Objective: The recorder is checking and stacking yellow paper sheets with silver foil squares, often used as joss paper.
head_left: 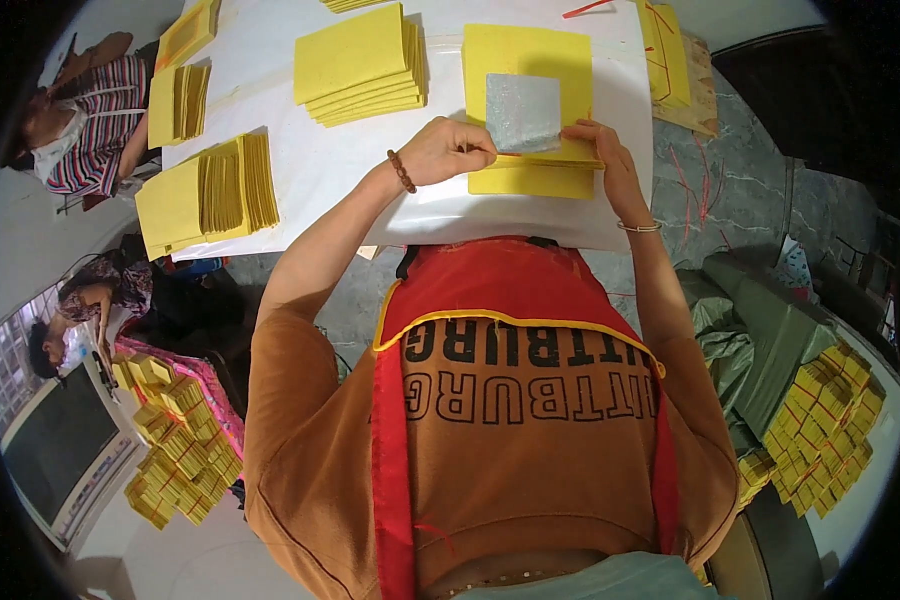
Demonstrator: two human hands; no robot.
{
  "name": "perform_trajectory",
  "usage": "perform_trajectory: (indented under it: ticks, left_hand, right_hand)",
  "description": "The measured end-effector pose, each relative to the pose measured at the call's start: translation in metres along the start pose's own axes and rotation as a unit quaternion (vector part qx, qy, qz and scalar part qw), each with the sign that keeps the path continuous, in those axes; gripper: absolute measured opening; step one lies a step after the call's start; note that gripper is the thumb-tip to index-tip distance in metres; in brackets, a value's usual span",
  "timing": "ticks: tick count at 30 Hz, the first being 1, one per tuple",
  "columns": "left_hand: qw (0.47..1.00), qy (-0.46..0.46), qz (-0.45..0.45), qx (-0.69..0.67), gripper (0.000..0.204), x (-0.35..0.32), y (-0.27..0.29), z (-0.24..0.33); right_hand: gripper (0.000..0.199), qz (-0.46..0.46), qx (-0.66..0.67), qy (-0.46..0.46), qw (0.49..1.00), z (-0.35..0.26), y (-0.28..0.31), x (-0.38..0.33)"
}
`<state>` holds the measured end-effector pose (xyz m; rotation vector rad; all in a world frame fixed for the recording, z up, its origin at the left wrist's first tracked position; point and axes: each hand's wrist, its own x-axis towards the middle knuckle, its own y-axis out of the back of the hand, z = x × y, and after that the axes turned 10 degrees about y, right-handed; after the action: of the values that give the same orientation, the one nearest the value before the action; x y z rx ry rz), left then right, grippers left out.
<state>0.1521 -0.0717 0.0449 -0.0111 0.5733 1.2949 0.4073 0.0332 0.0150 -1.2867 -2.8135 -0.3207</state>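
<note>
A yellow paper sheet [570, 50] lies at the table's near edge, with a silvery square [523, 112] on its middle. Along its near part runs a raised fold or edge, and both hands are at its ends. My left hand [448, 152] is closed, fingertips pinching the fold's left end beside the silvery square's lower corner. My right hand [615, 168] grips the right end, its fingers reaching over the paper toward the square and its thumb side partly hidden. Whether the yellow paper is one sheet or several layers, I cannot tell.
Yellow paper stacks stand on the white table [260, 90]: a fanned stack [355, 65] left of my work and another stack [210, 195] at the near left corner. Tied yellow bundles [820, 430] are piled at right. Two other people are at the left.
</note>
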Motion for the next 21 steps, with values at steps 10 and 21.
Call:
perform_trajectory:
  ticks: [10,21]
  left_hand:
    - [0.999,0.033,-0.032,-0.019,0.014,0.004,0.004,0.0]
    - [0.988,-0.122,0.02,0.095,0.035,-0.011,0.004,0.005]
  right_hand:
    - [0.034,-0.054,0.025,0.047,0.997,0.008,0.01,-0.001]
    - [0.026,0.017,0.058,-0.073,0.995,0.015,0.003,-0.002]
